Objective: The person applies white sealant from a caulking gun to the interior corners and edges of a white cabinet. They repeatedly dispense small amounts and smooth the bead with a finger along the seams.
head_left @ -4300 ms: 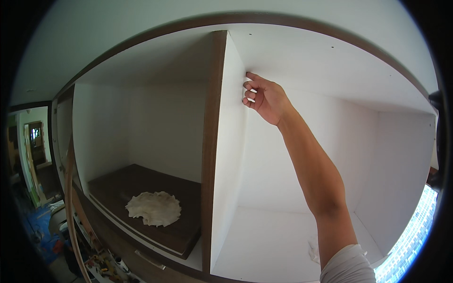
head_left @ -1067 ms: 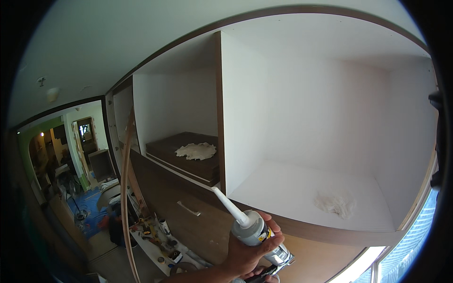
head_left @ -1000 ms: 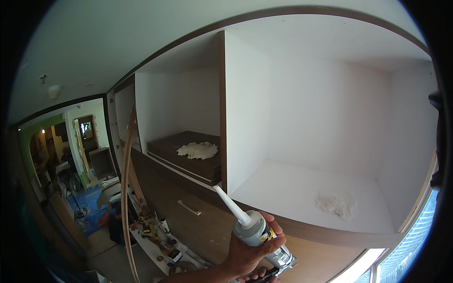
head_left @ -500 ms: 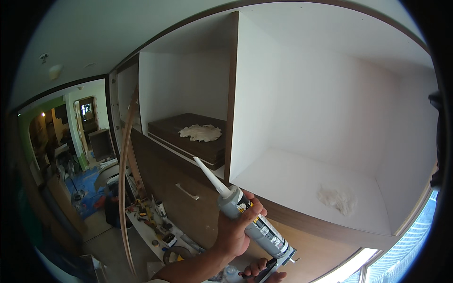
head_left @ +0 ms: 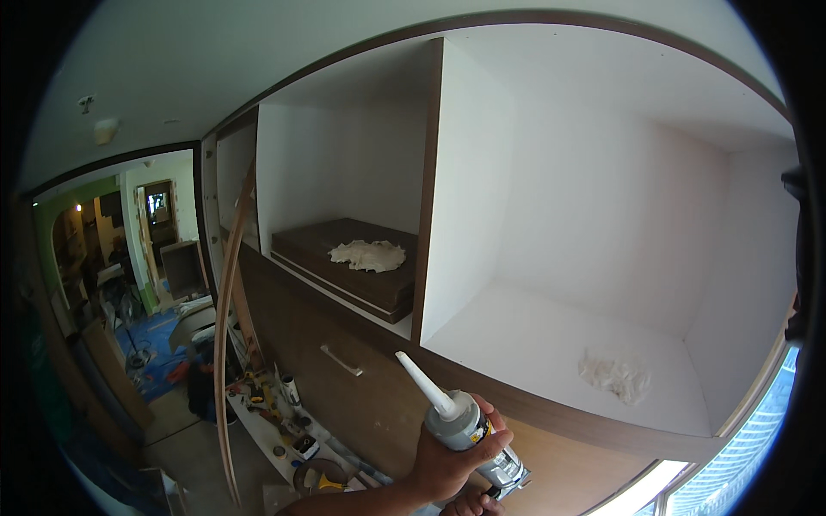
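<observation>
A caulking gun with a grey sealant cartridge (head_left: 460, 419) and a long white nozzle points up and to the left, just below the cabinet's front edge. My left hand (head_left: 449, 460) is wrapped round the cartridge's barrel. Lower down, my right hand (head_left: 476, 506) closes on the gun's handle end, partly cut off by the lower edge of the view. Above the nozzle is the white-lined cabinet opening (head_left: 516, 327). A crumpled white cloth (head_left: 615, 376) lies on its floor. Nothing touches the nozzle tip.
The left compartment holds stacked dark brown boards (head_left: 301, 236) with a crumpled cream cloth (head_left: 370, 255) on top. A long thin wooden strip (head_left: 222, 344) leans at the left. Tools and tape lie on a low white board (head_left: 267, 439). A window (head_left: 748, 447) is at lower right.
The caulking gun and both hands have moved down and slightly right in view, so the nozzle tip now sits below the cabinet divider. The cabinet also appears a little lower.
</observation>
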### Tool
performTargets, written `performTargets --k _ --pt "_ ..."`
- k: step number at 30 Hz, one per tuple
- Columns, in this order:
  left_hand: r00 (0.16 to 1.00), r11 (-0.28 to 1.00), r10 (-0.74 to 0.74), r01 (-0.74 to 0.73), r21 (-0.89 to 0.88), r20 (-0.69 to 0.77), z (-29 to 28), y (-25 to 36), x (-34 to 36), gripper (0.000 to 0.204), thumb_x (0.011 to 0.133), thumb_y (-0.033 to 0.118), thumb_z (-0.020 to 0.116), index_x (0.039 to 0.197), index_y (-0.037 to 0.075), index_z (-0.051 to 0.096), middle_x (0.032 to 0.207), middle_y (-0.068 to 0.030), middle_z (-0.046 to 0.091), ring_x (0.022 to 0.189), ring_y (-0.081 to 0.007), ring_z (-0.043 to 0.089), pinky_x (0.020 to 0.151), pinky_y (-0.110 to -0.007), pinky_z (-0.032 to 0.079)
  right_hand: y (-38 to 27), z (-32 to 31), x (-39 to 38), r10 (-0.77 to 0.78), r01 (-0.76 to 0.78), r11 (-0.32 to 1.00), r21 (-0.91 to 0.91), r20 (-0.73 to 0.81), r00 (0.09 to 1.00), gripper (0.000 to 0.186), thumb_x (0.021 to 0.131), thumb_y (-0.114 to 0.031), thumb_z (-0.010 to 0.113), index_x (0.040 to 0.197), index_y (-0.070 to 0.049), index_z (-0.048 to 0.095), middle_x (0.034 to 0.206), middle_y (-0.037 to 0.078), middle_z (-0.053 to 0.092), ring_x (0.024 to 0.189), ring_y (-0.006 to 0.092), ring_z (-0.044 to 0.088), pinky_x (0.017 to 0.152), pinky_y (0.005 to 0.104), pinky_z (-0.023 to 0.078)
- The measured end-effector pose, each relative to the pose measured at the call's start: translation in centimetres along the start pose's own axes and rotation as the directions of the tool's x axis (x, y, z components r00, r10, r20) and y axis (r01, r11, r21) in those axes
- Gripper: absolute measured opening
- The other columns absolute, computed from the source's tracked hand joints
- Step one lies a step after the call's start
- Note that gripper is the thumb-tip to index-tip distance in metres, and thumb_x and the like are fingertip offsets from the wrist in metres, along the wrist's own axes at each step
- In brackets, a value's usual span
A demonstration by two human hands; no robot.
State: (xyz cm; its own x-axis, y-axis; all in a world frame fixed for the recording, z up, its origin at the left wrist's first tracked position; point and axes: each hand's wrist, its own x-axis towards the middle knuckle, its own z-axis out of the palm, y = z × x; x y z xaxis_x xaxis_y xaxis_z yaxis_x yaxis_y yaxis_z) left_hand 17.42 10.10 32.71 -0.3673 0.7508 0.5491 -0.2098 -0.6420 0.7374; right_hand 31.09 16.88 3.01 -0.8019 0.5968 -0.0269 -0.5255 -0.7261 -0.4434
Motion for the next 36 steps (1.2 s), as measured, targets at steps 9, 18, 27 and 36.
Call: performTargets --k 9,18,27,36 --pt "1.0 0.999 -0.006 0.006 0.042 -0.015 -0.1 0.2 -0.3 0.04 0.089 -0.008 0.079 0.119 0.005 0.057 0.104 -0.0081 0.069 0.102 -0.0168 0.071 0.093 -0.036 0.06 -0.1 2.3 0.2 -0.009 0.005 0.999 -0.051 -0.069 0.998 0.05 0.099 -0.04 0.071 0.067 -0.019 0.039 0.056 -0.004 0.027 0.051 0.0162 0.029 0.057 0.0371 0.035" --pt "1.0 0.999 0.022 -0.022 0.024 -0.015 -0.9 -0.8 -0.9 0.043 0.089 -0.009 0.079 0.121 0.006 0.055 0.105 -0.0084 0.068 0.102 -0.0177 0.071 0.093 -0.037 0.061 -0.8 4.5 -0.3 0.063 -0.066 0.996 0.06 0.045 0.997 0.049 0.1 -0.034 0.07 0.066 -0.019 0.038 0.055 -0.006 0.024 0.049 0.0137 0.025 0.053 0.0342 0.027" --pt "0.999 0.999 0.035 -0.034 0.021 -0.024 -0.6 -0.4 -0.8 0.039 0.09 -0.002 0.082 0.118 0.006 0.057 0.103 -0.0062 0.069 0.098 -0.0155 0.071 0.087 -0.034 0.06 -2.2 0.3 1.2 -0.015 0.009 0.996 0.084 0.07 0.997 0.021 0.103 -0.029 0.067 0.092 -0.011 0.064 0.075 0.003 0.059 0.068 0.0222 0.057 0.069 0.0383 0.05" --pt "0.997 0.981 0.057 -0.044 0.19 -0.059 -2.2 -0.7 0.0 0.037 0.088 0.002 0.086 0.115 0.006 0.062 0.097 -0.0053 0.071 0.09 -0.0134 0.072 0.079 -0.031 0.059 -18.5 23.6 -5.0 0.005 0.281 -0.044 -0.959 0.281 0.96 0.033 0.089 -0.001 0.084 0.121 0.0 0.075 0.11 0.009 0.074 0.095 0.0145 0.073 0.085 0.031 0.059"
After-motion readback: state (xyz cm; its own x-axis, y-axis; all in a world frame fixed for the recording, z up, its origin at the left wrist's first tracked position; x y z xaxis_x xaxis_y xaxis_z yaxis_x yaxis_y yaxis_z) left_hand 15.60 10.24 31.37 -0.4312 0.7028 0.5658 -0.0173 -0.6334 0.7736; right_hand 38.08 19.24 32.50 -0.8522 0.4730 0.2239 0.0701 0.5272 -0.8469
